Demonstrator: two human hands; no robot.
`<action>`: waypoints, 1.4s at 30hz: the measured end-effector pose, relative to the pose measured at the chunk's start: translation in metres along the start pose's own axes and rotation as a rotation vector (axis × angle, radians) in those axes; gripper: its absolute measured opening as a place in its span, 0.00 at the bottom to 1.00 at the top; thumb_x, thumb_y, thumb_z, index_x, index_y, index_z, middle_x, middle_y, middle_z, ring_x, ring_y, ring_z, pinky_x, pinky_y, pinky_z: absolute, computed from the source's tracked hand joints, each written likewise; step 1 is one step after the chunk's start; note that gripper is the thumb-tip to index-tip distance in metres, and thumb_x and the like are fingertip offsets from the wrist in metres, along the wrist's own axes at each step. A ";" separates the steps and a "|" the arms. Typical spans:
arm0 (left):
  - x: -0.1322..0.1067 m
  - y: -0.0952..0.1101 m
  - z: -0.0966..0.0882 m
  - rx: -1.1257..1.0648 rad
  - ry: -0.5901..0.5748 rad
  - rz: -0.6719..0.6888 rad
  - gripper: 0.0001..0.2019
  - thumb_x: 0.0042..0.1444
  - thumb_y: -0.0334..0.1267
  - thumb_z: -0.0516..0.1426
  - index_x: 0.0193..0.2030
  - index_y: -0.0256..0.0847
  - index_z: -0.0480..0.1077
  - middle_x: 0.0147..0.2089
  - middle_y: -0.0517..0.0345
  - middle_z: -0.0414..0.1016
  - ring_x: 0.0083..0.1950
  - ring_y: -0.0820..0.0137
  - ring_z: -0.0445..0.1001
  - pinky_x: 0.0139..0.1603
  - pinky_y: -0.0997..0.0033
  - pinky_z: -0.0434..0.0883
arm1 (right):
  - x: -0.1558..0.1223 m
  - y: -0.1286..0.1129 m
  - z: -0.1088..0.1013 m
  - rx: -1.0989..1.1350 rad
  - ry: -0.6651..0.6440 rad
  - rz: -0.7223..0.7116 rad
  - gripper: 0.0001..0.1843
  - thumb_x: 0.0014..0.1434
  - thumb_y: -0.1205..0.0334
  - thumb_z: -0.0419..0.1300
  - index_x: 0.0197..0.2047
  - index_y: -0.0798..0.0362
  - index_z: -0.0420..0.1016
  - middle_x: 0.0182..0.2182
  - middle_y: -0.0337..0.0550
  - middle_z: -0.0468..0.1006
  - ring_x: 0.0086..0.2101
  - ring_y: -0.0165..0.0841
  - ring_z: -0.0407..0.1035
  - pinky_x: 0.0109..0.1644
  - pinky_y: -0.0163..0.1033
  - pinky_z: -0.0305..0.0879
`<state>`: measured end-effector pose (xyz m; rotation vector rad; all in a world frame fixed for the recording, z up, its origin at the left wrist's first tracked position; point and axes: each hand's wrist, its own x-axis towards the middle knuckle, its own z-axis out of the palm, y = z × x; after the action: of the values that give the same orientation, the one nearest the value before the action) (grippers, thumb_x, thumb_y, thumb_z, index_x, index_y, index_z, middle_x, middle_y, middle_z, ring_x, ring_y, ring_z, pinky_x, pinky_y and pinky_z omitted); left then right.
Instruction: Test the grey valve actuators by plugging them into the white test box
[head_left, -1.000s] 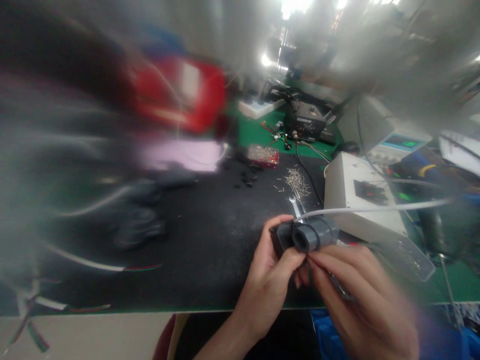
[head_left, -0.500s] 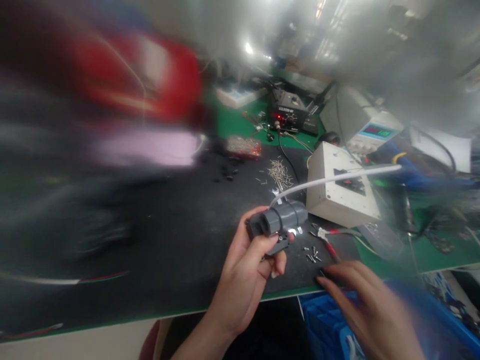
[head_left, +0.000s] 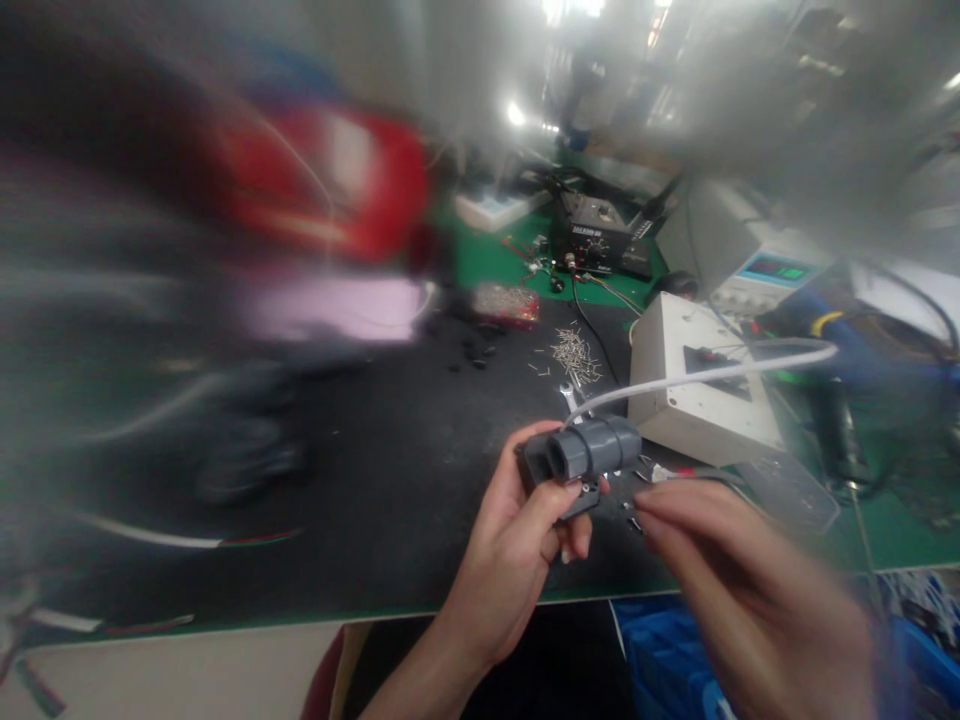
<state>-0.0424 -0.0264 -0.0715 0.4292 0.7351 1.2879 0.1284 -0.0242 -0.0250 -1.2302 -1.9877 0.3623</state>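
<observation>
My left hand point(head_left: 517, 540) is closed around a dark grey plastic housing point(head_left: 600, 447) with a ribbed round barrel on top; the thumb presses on its lower plate. A white cable point(head_left: 697, 378) rises from behind the barrel and curves off to the right. Just right of the housing, and apart from it, my right hand point(head_left: 735, 550) has thumb and forefinger pinched together. Whatever sits between those fingertips is too small to make out. Beneath them lie a few small screws point(head_left: 634, 524), partly covered by the hand.
Pliers point(head_left: 660, 474) lie behind my right hand, and a wrench point(head_left: 568, 396) behind the housing. Beyond are a heap of small metal pins point(head_left: 576, 355), a white box point(head_left: 675, 370) and a black soldering station point(head_left: 596, 232). Blue bins point(head_left: 664, 650) stand below the table edge.
My right hand has risen from beside the loose screws toward the housing, its fingertips now closed together. My left hand still grips the housing. The whole view has shifted slightly.
</observation>
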 end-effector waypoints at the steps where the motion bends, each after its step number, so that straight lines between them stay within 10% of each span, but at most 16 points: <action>1: 0.000 0.000 0.000 0.001 0.001 0.007 0.19 0.69 0.36 0.58 0.63 0.47 0.60 0.46 0.57 0.74 0.31 0.76 0.70 0.33 0.73 0.64 | 0.003 -0.003 0.006 0.042 0.008 0.011 0.07 0.69 0.66 0.62 0.45 0.48 0.82 0.44 0.39 0.83 0.42 0.32 0.79 0.44 0.30 0.78; 24: -0.001 0.000 -0.006 0.011 -0.033 -0.007 0.19 0.69 0.38 0.58 0.64 0.47 0.60 0.45 0.58 0.73 0.32 0.75 0.69 0.35 0.70 0.64 | -0.006 0.014 0.017 -0.112 -0.108 -0.245 0.16 0.70 0.71 0.62 0.58 0.50 0.79 0.57 0.44 0.76 0.52 0.31 0.75 0.57 0.31 0.74; 31: -0.003 0.002 -0.007 0.035 -0.107 -0.067 0.19 0.69 0.39 0.56 0.64 0.47 0.58 0.40 0.58 0.76 0.29 0.75 0.72 0.32 0.73 0.64 | 0.003 0.004 -0.018 -0.183 0.010 -0.286 0.16 0.69 0.69 0.63 0.58 0.49 0.77 0.54 0.45 0.76 0.51 0.34 0.73 0.58 0.36 0.68; 38: -0.004 0.005 -0.008 0.088 -0.248 -0.151 0.17 0.70 0.43 0.57 0.61 0.47 0.59 0.42 0.59 0.75 0.29 0.72 0.77 0.29 0.73 0.69 | 0.049 0.011 -0.024 -0.202 -0.416 -0.277 0.16 0.76 0.49 0.57 0.61 0.45 0.71 0.52 0.40 0.78 0.49 0.32 0.75 0.50 0.35 0.72; 42: -0.004 0.004 -0.010 0.075 -0.281 -0.158 0.14 0.69 0.42 0.56 0.58 0.46 0.61 0.40 0.60 0.75 0.27 0.73 0.76 0.27 0.76 0.69 | 0.054 0.007 -0.013 -0.223 -0.408 -0.305 0.15 0.79 0.54 0.49 0.53 0.52 0.74 0.39 0.39 0.81 0.35 0.30 0.78 0.37 0.34 0.71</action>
<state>-0.0525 -0.0307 -0.0746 0.5880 0.5687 1.0290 0.1289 0.0236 0.0033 -1.0163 -2.5836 0.2569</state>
